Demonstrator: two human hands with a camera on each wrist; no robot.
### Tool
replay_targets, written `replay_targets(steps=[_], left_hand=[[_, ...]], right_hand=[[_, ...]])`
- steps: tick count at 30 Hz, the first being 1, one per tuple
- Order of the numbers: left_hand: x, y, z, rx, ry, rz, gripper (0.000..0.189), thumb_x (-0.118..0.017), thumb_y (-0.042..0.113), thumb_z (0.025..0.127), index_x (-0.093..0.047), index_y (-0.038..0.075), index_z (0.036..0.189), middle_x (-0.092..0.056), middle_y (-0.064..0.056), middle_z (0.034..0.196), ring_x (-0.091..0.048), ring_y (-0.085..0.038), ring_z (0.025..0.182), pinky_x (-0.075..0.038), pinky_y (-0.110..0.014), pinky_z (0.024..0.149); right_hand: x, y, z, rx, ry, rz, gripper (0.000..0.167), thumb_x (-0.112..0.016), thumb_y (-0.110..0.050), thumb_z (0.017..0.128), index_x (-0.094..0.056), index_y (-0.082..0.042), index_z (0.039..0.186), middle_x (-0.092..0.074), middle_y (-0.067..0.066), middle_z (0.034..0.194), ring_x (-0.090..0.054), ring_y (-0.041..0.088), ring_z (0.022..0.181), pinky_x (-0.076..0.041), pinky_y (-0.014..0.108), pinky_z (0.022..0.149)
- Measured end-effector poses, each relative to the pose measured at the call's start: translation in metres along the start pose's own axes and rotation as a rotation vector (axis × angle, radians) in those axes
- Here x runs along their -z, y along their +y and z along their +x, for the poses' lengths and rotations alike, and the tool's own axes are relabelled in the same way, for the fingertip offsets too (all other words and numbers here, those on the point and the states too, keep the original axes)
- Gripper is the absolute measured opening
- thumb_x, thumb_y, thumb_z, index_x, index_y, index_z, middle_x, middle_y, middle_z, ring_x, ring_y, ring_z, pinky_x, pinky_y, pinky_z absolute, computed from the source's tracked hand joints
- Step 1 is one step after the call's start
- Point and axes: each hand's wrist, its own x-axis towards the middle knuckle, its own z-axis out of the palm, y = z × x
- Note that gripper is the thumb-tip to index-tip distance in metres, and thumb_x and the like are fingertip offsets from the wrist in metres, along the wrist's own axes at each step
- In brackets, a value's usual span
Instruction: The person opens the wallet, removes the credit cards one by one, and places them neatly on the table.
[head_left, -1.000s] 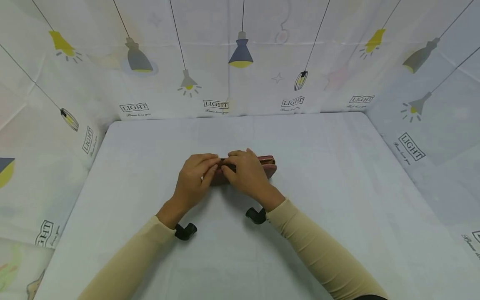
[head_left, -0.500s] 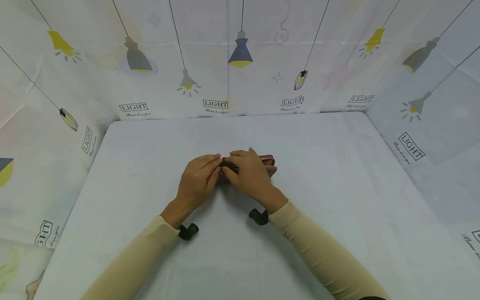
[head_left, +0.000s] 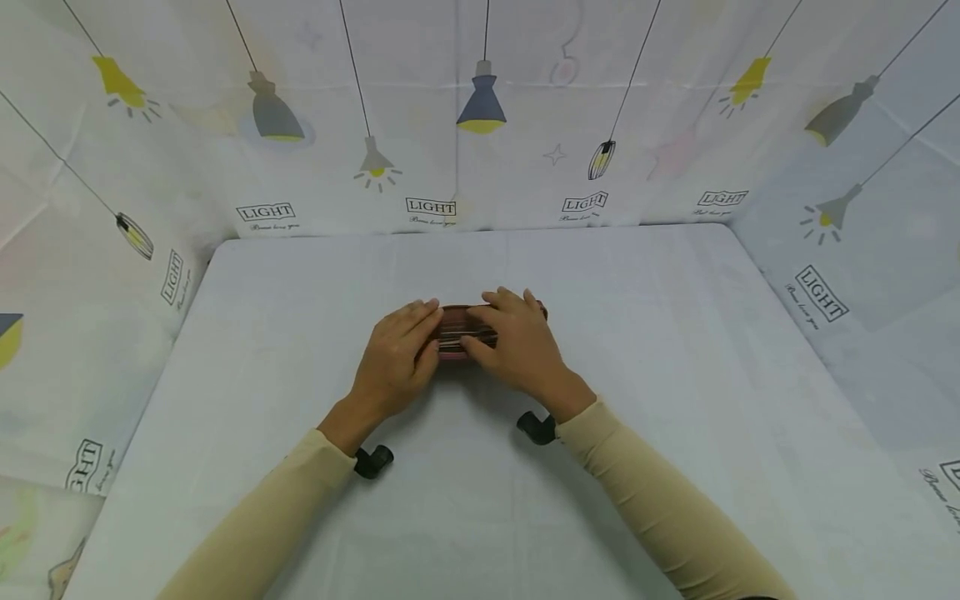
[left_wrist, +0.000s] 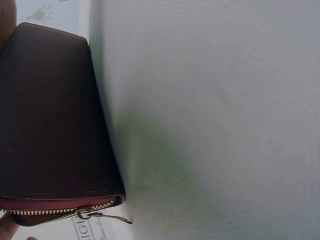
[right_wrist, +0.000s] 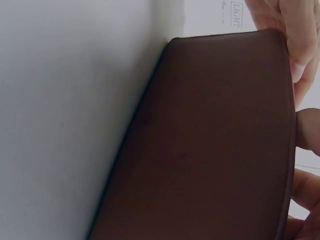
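A dark red zip-around wallet stands on its long edge, its zipped side upward and spread apart. Dark slots and thin light-edged layers show inside it. My left hand grips the wallet's left end, thumb on the near side and fingers on the far side. Over the right part of the opening, my right hand holds the wallet with its thumb near the front edge and fingers toward the back. In the left wrist view, a metal zipper pull hangs at the wallet's end. The right wrist view shows its smooth brown-red face.
A white cloth covers the table. Around it stand fabric walls printed with hanging lamps. Small black wrist cameras hang below both cuffs.
My right hand has slid a little to the right along the wallet's top. The opening has spread wider, so the inside shows between the hands. My left hand has barely moved.
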Motion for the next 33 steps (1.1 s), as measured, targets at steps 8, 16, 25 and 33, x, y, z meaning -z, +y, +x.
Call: replay_targets(steps=[8, 16, 25, 33], left_hand=[[-0.003, -0.001, -0.002, 0.047, -0.041, -0.008, 0.049, -0.053, 0.017, 0.098, -0.062, -0.005, 0.141, -0.059, -0.018, 0.148, -0.052, -0.040, 0.140, -0.038, -0.055, 0.117], [-0.001, -0.001, -0.003, 0.106, -0.131, 0.001, 0.055, -0.048, 0.023, 0.100, -0.054, -0.001, 0.150, -0.051, -0.013, 0.157, -0.043, -0.035, 0.149, -0.032, -0.059, 0.120], [0.002, -0.002, -0.002, 0.138, -0.189, -0.016, 0.058, -0.045, 0.026, 0.102, -0.050, 0.000, 0.153, -0.046, -0.012, 0.162, -0.036, -0.034, 0.153, -0.028, -0.060, 0.122], [0.003, -0.002, -0.003, 0.144, -0.212, -0.028, 0.059, -0.045, 0.027, 0.102, -0.048, 0.001, 0.155, -0.043, -0.011, 0.164, -0.032, -0.034, 0.155, -0.026, -0.061, 0.122]], right_hand=[[0.005, 0.011, -0.002, -0.019, -0.033, 0.020, 0.047, -0.074, -0.034, 0.096, -0.069, -0.010, 0.137, -0.058, 0.020, 0.148, -0.045, 0.042, 0.146, -0.027, 0.063, 0.122], [0.008, 0.030, -0.004, -0.038, -0.069, 0.098, 0.050, -0.073, -0.036, 0.097, -0.068, -0.007, 0.138, -0.052, 0.020, 0.153, -0.036, 0.041, 0.152, -0.024, 0.060, 0.124], [0.018, 0.043, -0.004, -0.011, -0.098, 0.165, 0.039, -0.066, -0.030, 0.102, -0.071, -0.007, 0.134, -0.051, 0.020, 0.154, -0.035, 0.039, 0.153, -0.035, 0.060, 0.119], [0.024, 0.052, -0.001, 0.016, -0.113, 0.199, 0.027, -0.066, -0.020, 0.102, -0.077, -0.006, 0.121, -0.059, 0.018, 0.147, -0.047, 0.036, 0.146, -0.039, 0.056, 0.117]])
